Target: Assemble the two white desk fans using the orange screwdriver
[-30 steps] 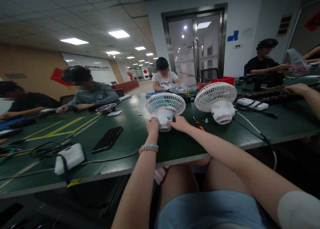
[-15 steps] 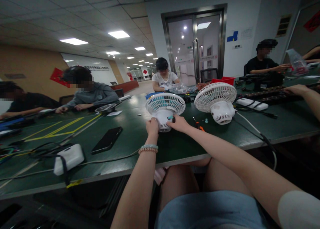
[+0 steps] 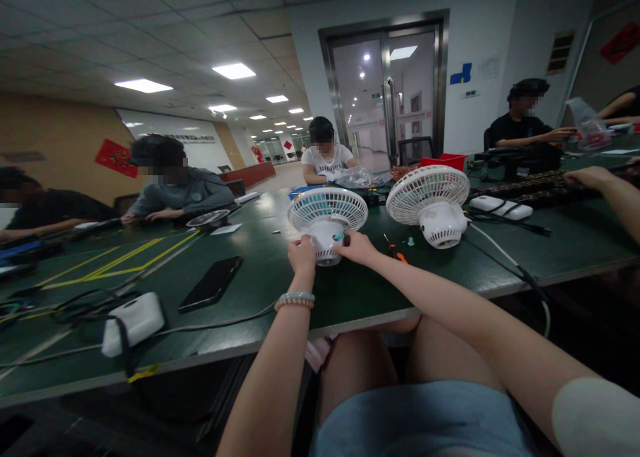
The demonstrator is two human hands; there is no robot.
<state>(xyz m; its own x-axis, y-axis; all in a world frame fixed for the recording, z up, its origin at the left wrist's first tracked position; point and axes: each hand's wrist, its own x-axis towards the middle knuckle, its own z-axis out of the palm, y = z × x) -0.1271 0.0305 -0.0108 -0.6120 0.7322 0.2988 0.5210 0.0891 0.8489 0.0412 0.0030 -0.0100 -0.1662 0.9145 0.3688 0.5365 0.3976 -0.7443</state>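
Note:
A white fan head (image 3: 325,234) lies on the green table, its round grille facing away from me. My left hand (image 3: 302,256) grips the left side of its motor housing, the fingertips partly hidden behind it. From the right, my right hand (image 3: 359,249) has its fingers closed at the housing, by a small turquoise knob (image 3: 339,236); whether they pinch the knob or only the housing is hard to see. A second white fan head (image 3: 434,207) rests to the right. Between the two are an orange-handled screwdriver (image 3: 399,253) and a small pale turquoise part (image 3: 411,241).
A black phone (image 3: 211,284) and a white power strip (image 3: 134,322) with cables lie to the left. Another white strip (image 3: 501,207) sits at right. A red bin (image 3: 443,160) stands behind the fans. Several people sit around the table; another person's hand (image 3: 593,177) reaches in at right.
The view has shifted slightly, so everything sits a little further left. Both hands stay at the fan head, the right fingers still by the turquoise knob.

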